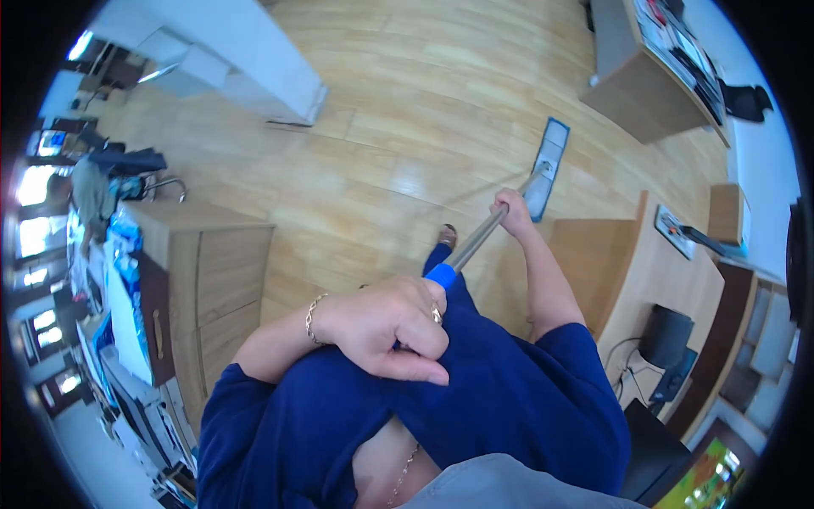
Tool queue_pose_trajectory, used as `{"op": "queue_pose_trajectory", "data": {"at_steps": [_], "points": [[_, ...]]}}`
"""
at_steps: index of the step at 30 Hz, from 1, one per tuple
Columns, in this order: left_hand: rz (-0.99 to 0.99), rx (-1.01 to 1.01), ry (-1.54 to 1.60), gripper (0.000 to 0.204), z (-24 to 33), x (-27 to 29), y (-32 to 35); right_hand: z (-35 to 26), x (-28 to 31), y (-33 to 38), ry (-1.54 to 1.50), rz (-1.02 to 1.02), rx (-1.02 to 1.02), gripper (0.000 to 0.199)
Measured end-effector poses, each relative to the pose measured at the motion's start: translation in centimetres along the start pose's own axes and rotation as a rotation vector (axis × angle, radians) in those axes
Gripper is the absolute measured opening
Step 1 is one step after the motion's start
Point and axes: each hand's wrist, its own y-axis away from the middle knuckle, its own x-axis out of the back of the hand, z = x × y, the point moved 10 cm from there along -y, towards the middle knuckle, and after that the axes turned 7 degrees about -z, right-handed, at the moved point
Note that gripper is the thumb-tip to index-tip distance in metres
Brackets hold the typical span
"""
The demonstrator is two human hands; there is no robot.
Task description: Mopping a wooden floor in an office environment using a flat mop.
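I hold a flat mop with both hands. My left hand (390, 327) is closed around the blue end grip (441, 276) of the metal mop handle (475, 242), close to my chest. My right hand (511, 212) grips the handle farther down, arm stretched forward. The long flat mop head (547, 165), grey with a blue edge, lies on the wooden floor (398, 127) ahead of me. One foot in a sandal (447, 235) shows just below the handle. I wear a dark blue top.
A wooden cabinet (212, 280) with cluttered items stands at my left. A white counter (229, 51) sits at the far left. Wooden desks (653, 93) line the right, one with a dark monitor (666, 335) and cables.
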Motion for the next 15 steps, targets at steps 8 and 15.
{"op": "queue_pose_trajectory", "data": {"at_steps": [8, 15], "points": [[0.271, 0.051, -0.187, 0.038, 14.1, -4.8, 18.8, -21.9, -19.2, -4.3, -0.217, -0.292, 0.155, 0.015], [0.865, -0.03, -0.326, 0.018, 22.3, -7.5, 28.3, -38.6, -25.9, -3.5, -0.24, -0.293, 0.11, 0.055]]}}
